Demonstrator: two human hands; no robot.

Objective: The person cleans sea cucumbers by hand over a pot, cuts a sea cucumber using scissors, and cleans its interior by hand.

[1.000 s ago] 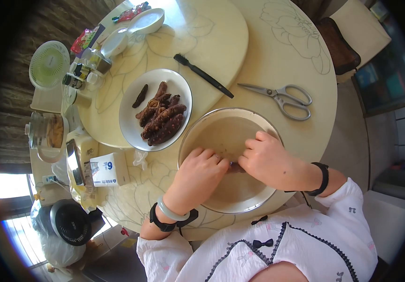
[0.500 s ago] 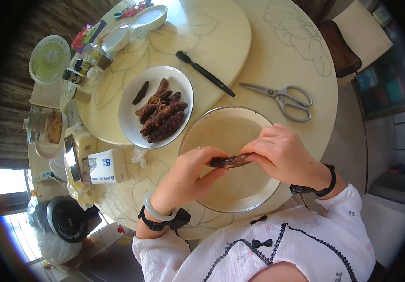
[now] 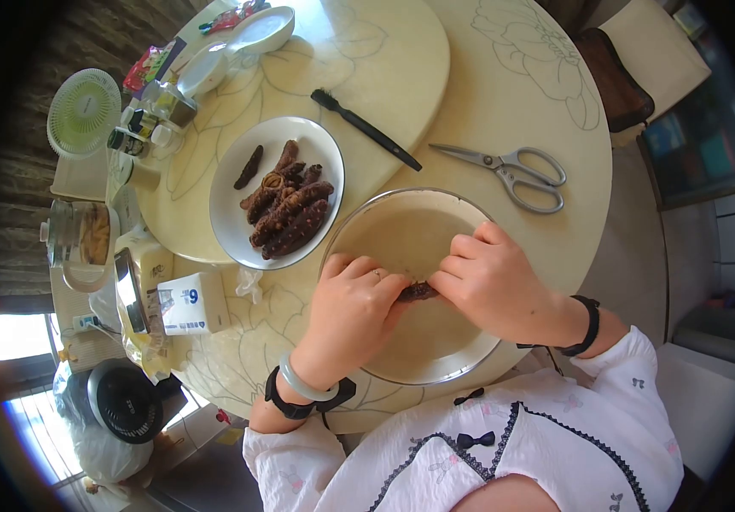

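Observation:
My left hand and my right hand grip the two ends of a dark brown sea cucumber between thumbs and fingers. Only its short middle part shows; my fingers cover the rest. Both hands are over a round, pale basin that holds cloudy water. Beyond the basin, to the left, a white plate carries several bumpy, dark sea cucumbers, with a small one lying apart from the pile.
Metal scissors lie partly spread right of the basin. A black brush rests across the raised turntable's edge. Tissue pack, glass kettle, spice jars and white bowls line the left side.
The hands have turned, knuckles now more upward, and the fingers have closed nearer together over the sea cucumber, so less of it shows. The view has shifted slightly.

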